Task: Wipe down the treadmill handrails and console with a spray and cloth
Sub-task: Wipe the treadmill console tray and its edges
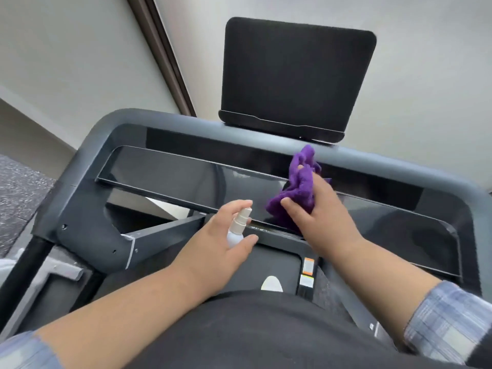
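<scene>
Two hands: the left hand (213, 249) and the right hand (323, 217). One spray bottle (237, 227) sits between the left fingers, one purple cloth (295, 190) under the right fingers. One dark screen (292, 78) beyond them. Two plaid sleeves (450, 323).

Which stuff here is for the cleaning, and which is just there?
For the cleaning: purple cloth in the right hand, spray bottle in the left hand, glossy console, grey handrail.

Just there: black screen, warning stickers, speckled floor.
</scene>
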The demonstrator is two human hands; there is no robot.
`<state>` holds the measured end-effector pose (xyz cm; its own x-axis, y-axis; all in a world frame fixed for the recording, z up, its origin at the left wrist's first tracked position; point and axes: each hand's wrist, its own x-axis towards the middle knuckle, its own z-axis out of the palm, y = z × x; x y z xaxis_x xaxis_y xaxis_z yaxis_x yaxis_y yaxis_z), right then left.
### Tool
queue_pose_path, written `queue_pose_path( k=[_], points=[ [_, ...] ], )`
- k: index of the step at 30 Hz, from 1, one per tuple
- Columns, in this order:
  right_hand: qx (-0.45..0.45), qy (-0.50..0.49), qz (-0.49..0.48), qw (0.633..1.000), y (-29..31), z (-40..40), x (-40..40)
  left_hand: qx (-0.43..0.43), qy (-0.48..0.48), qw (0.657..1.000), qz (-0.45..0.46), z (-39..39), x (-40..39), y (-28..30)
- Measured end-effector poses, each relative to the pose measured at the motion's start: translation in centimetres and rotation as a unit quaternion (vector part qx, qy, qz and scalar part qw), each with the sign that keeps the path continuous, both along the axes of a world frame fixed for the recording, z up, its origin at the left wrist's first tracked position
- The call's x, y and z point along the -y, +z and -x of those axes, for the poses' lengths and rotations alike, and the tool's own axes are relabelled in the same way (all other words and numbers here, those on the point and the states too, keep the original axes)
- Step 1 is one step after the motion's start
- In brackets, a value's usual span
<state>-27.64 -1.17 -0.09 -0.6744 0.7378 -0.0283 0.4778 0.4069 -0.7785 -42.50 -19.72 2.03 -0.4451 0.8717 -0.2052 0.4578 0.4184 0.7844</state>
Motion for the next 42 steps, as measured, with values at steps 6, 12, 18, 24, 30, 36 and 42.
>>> queue_pose_path(
  k=[6,12,18,24,30,36,42],
  points=[
    [0.293,0.100,-0.201,0.929,-2.5,2.2,0.5,0.007,0.047,0.999,0.017,1.0,-0.6,-0.5],
    [0.324,0.164,-0.223,0.905,-2.7,3.5,-0.9,0.040,0.064,0.997,0.027,2.3,0.6,-0.7],
    [0.316,0.223,-0.243,0.890,-3.1,10.7,1.8,0.050,0.121,0.991,0.017,3.3,3.1,-0.9],
    [0.314,0.255,-0.257,0.878,-3.1,16.8,4.1,0.053,0.175,0.983,-0.011,3.1,4.7,-1.1],
    [0.320,0.258,-0.267,0.872,-3.1,11.3,2.7,0.069,0.206,0.976,-0.027,4.0,6.0,-1.4],
    [0.353,0.234,-0.289,0.859,-3.1,14.5,4.5,0.071,0.233,0.969,-0.028,5.9,8.3,-2.1],
    [0.329,0.267,-0.288,0.859,-3.0,25.7,9.0,0.046,0.257,0.964,-0.046,7.8,10.4,-2.9]
  ],
)
